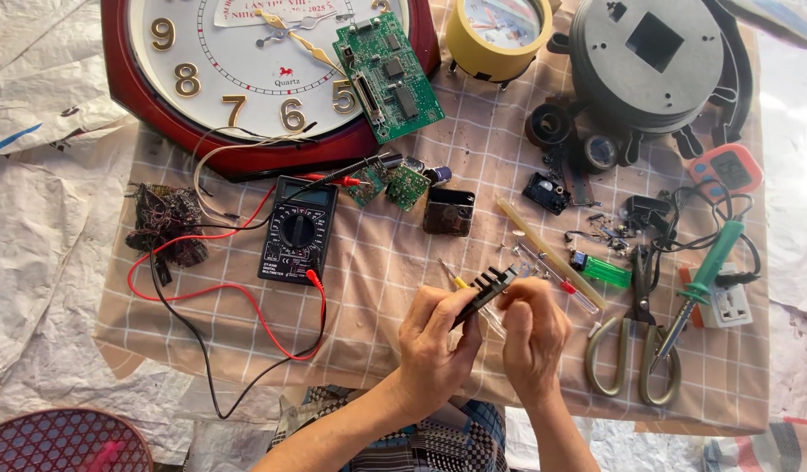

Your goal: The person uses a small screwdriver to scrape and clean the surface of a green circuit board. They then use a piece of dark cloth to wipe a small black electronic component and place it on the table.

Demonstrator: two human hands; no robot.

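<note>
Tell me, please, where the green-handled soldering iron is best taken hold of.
Grip the soldering iron by its green handle, coming from above. The handle lies bare and uppermost on the cloth, while the metal tip angles down toward the scissors.

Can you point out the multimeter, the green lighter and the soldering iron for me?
multimeter (298, 229), head view, on its round dial.
green lighter (603, 270), head view, on the middle of its green body.
soldering iron (712, 256), head view, on its green handle.

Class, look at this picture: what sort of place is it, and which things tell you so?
Probably a small clock and electronics repair bench: a multimeter with leads, a soldering iron, and a large wall clock under a bare circuit board.
</note>
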